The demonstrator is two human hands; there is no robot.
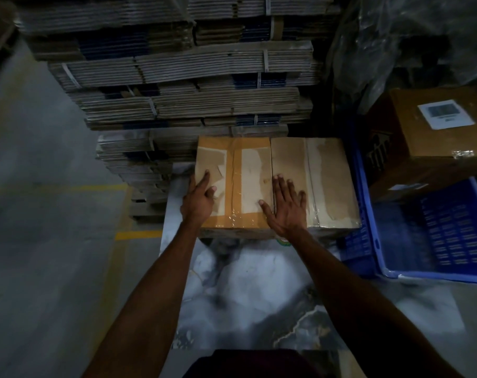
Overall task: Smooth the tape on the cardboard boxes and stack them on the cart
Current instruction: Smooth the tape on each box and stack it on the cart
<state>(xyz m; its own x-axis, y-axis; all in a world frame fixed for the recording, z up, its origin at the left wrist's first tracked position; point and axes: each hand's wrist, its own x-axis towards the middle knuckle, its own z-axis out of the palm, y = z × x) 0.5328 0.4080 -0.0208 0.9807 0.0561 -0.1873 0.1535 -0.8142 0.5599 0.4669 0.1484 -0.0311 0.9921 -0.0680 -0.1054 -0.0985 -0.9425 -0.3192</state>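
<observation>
— Two boxes, where?
— Side by side on marbled cart top (248, 282), touching. L hand (200, 197) flat on taped left box (233, 186), fingers spread; R hand (285, 207) pressed flat across seam w/ right box (319, 184).

A tan box (233, 184) banded with orange-brown tape is lying under the left fingers (206, 177); a paler box (324, 181) under the right fingers (279, 184). Grey-white marbling is showing on the cart (248, 290); a blue crate (436, 241) is sitting beyond.
</observation>
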